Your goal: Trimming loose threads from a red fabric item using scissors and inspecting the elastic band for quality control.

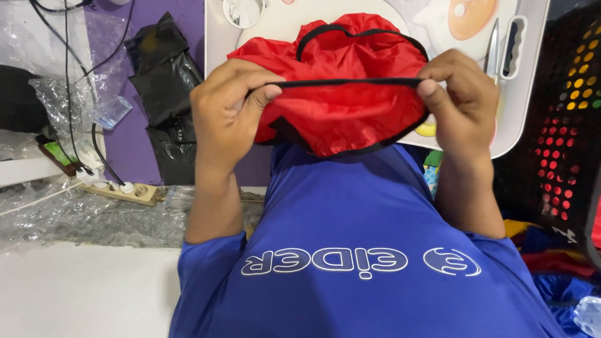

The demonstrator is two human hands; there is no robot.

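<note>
From the head view, we are stretching a red fabric pouch (341, 106) above the white bench (526, 94), our left hand (228, 109) and right hand (463, 100) fingers each pinching its black trim over our blue shirt (350, 213).

Single head view, looking steeply down, close range.
Camera sits above the chest; the blue shirt (357, 250) fills the lower frame, both hands raised just ahead at mid-frame. Beyond them the white table (532, 75) runs along the top edge; floor shows at left. No second view to overlap.
</note>
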